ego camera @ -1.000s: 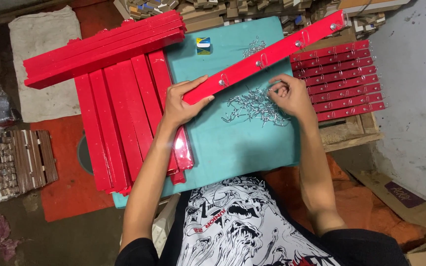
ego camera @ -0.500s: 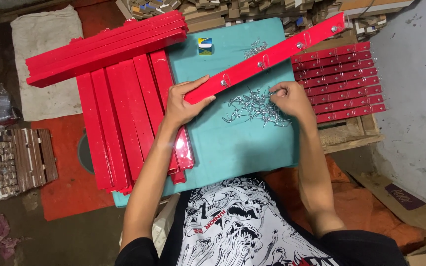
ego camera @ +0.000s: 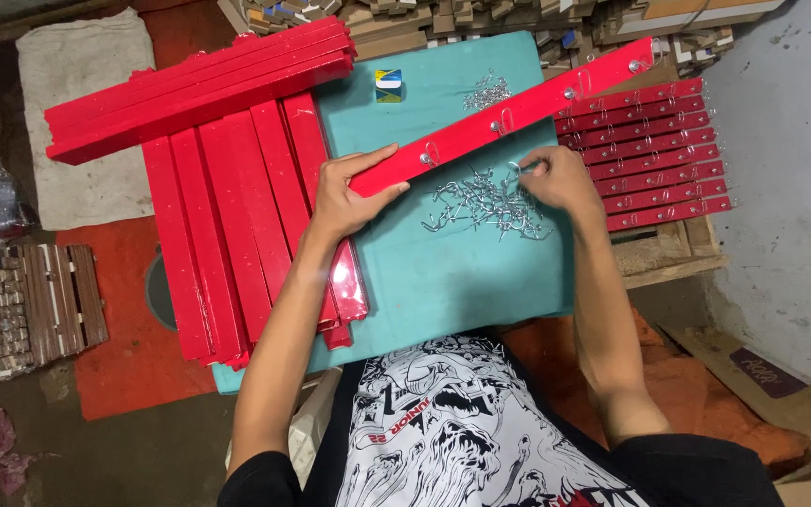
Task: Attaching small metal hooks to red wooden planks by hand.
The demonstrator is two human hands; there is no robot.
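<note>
My left hand [ego camera: 347,195] grips the near end of a long red wooden bar [ego camera: 518,113] that lies slanted across the teal tabletop [ego camera: 443,282]. Three metal hooks are fixed along the bar. My right hand [ego camera: 560,178] pinches a small metal hook at the edge of a loose pile of metal hooks [ego camera: 485,205] just below the bar. A smaller heap of hooks [ego camera: 485,92] lies above the bar.
Plain red bars [ego camera: 237,225] are stacked on the left, with more laid crosswise [ego camera: 190,89] on top. Red bars with hooks fitted [ego camera: 654,155] lie on the right over a wooden crate [ego camera: 659,258]. A small yellow and blue box [ego camera: 388,79] sits at the table's far edge.
My right hand has shifted slightly and now pinches a hook at the pile's upper edge. The left hand and the red bar have stayed in place.
</note>
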